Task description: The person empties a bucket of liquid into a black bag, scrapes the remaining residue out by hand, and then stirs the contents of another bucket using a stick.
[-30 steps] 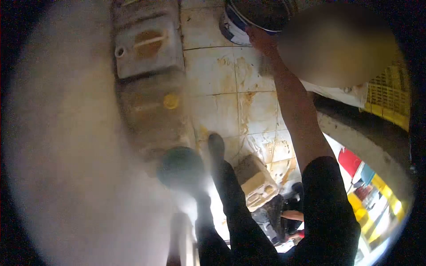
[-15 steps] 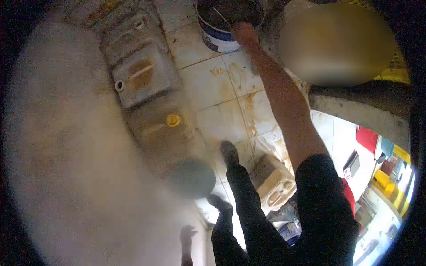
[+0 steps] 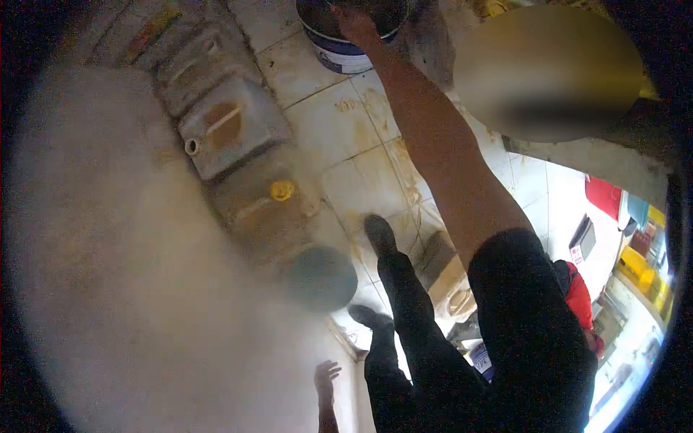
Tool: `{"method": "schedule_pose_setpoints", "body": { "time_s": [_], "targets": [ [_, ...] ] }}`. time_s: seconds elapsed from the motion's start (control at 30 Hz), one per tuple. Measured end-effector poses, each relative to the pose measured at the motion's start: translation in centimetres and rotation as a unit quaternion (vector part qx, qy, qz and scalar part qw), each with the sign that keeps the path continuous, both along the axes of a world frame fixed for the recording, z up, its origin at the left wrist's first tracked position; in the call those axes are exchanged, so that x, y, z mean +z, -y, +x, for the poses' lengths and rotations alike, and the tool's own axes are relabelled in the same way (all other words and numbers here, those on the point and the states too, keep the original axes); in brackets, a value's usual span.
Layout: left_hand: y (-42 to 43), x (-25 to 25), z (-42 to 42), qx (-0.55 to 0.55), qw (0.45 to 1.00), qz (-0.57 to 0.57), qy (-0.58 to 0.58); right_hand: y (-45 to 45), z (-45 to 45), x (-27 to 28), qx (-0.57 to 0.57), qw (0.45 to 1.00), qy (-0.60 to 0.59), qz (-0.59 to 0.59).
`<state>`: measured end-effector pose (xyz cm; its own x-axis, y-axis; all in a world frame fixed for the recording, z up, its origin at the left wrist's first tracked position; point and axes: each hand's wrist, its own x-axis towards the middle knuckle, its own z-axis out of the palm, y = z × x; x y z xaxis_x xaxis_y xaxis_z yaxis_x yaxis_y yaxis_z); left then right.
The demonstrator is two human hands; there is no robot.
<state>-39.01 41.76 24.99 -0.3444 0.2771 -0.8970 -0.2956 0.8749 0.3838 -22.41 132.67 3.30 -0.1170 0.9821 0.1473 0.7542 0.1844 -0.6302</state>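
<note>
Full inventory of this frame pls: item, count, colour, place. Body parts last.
Bucket: 1, white and blue, top centre
Jerrycans: at least 4, grimy white to brown, most in a row left of centre
Cap: 1, yellow, on a jerrycan
Round thing: 1, green, centre, blurred
Floor tiles: several, stained white, centre
Ledge: 1, grey, right
Containers: several, yellow, far right
Red item: 1, right
Co-worker, apparently: 1, red top, lower right
Hand shape: 1, brownish, lower left, maybe a shadow
Shoes: 2, dark, centre
Right hand: 1, at the bucket
</note>
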Motion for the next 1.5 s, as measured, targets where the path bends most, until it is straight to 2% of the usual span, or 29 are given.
{"method": "schedule_pose_setpoints", "body": {
  "time_s": [0.07, 0.13, 0.17, 0.2, 0.23, 0.27, 0.4, 0.43, 0.53, 0.57, 0.6, 0.63, 0.67, 0.7, 0.73, 0.77, 0.8, 0.87, 1.07, 1.1, 1.17, 1.2, 1.27, 1.3, 1.33, 1.37, 1.4, 1.43, 1.5],
  "targets": [
    [0.5, -0.3, 0.0, -0.012, 1.0, -0.007, -0.007, -0.9, 0.2, -3.6, -0.002, 0.994, 0.031, 0.104],
    [1.1, -0.6, -0.1, 0.019, 1.0, -0.004, 0.002, -3.9, 0.0, -10.2, -0.019, 0.917, 0.117, 0.38],
    [0.8, -0.1, -0.2, 0.013, 1.0, -0.008, -0.003, -2.7, 0.6, -8.6, -0.044, 0.712, 0.425, 0.558],
    [0.5, 0.5, -0.4, 0.005, 1.0, -0.013, -0.009, -2.5, 0.2, -8.4, -0.045, 0.714, 0.422, 0.557],
    [0.4, 0.9, -0.5, -0.008, 1.0, -0.005, -0.013, -2.8, -0.2, -8.0, 0.019, 0.861, 0.244, 0.445],
    [0.4, 1.3, -0.6, -0.009, 1.0, -0.004, -0.016, -2.8, -0.6, -7.7, 0.082, 0.948, 0.049, 0.302],
    [1.6, 0.8, -1.8, -0.036, 0.999, 0.011, -0.034, -0.4, -1.5, -4.1, 0.013, 0.97, 0.164, 0.178],
    [2.2, 0.7, -2.1, -0.047, 0.998, -0.01, -0.041, 0.0, -1.2, -5.8, -0.054, 0.873, 0.228, 0.428],
    [3.2, 0.8, -2.1, 0.012, 0.999, 0.003, -0.041, 1.4, -0.2, -4.0, 0.002, 0.837, 0.33, 0.437],
    [3.6, 0.9, -2.2, 0.009, 0.999, 0.005, -0.04, 2.0, 0.3, -1.5, 0.117, 0.904, 0.362, 0.198],
    [4.1, 1.3, -2.1, 0.012, 0.999, 0.003, -0.041, 2.7, 0.6, 1.2, 0.121, 0.904, 0.36, 0.198],
    [4.4, 1.6, -2.3, -0.006, 0.999, -0.004, -0.046, 3.4, 1.0, 4.1, 0.121, 0.974, 0.194, -0.002],
    [4.5, 1.7, -2.4, -0.024, 0.998, -0.007, -0.054, 3.5, 1.2, 5.8, 0.114, 0.973, 0.014, -0.199],
    [4.8, 1.6, -2.5, -0.018, 0.998, -0.003, -0.059, 2.0, 1.2, 3.4, 0.12, 0.974, 0.011, -0.194],
    [5.4, 1.8, -2.8, -0.017, 0.998, -0.009, -0.066, -0.6, 1.1, -1.7, 0.17, 0.967, 0.189, -0.027],
    [5.8, 2.1, -3.2, -0.016, 0.997, -0.015, -0.075, -2.1, 0.8, -4.5, 0.205, 0.901, 0.354, 0.142],
    [5.9, 2.3, -3.6, -0.013, 0.996, -0.011, -0.082, -2.2, 0.5, -4.0, 0.204, 0.903, 0.348, 0.148],
    [5.8, 2.8, -3.7, -0.019, 0.995, 0.002, -0.1, -2.3, 0.5, -4.3, 0.107, 0.975, 0.144, 0.129],
    [4.6, 3.5, -2.1, -0.005, 0.994, 0.003, -0.107, -0.9, -0.1, -0.2, 0.122, 0.962, 0.176, 0.169],
    [3.2, 4.1, -1.3, -0.004, 0.995, 0.004, -0.099, 0.4, -0.6, -0.8, 0.128, 0.962, 0.18, 0.16],
    [2.5, 3.1, -0.4, 0.013, 0.997, 0.004, -0.082, 0.0, -1.7, -0.2, 0.115, 0.981, -0.006, 0.154],
    [2.3, 3.4, 0.0, 0.026, 0.997, -0.008, -0.068, 1.4, -1.6, 1.6, 0.118, 0.981, -0.003, 0.155],
    [0.6, 3.1, 0.5, 0.025, 0.996, 0.025, -0.076, 3.2, -1.0, 5.4, 0.13, 0.982, -0.015, -0.134],
    [-1.0, 3.7, 0.9, 0.021, 0.995, 0.052, -0.086, 0.7, -1.2, 2.2, 0.139, 0.965, 0.041, -0.22],
    [-2.7, 4.2, 1.3, 0.015, 0.992, 0.073, -0.106, -0.2, -0.2, -1.4, 0.14, 0.965, 0.047, -0.216],
    [-4.5, 4.5, 1.5, 0.023, 0.987, 0.102, -0.119, -0.5, 0.3, -2.2, 0.181, 0.97, 0.154, 0.047],
    [-6.4, 4.9, 1.4, 0.03, 0.982, 0.129, -0.134, -0.8, 1.1, -3.9, 0.207, 0.942, 0.2, 0.173],
    [-9.2, 5.8, 1.2, -0.047, 0.978, 0.11, -0.171, -1.2, 1.8, -5.9, 0.208, 0.896, 0.246, 0.305],
    [-15.4, 7.1, 1.8, 0.0, 0.958, 0.203, -0.201, -4.8, 3.0, -10.0, 0.297, 0.879, 0.204, 0.312]
  ]
}}
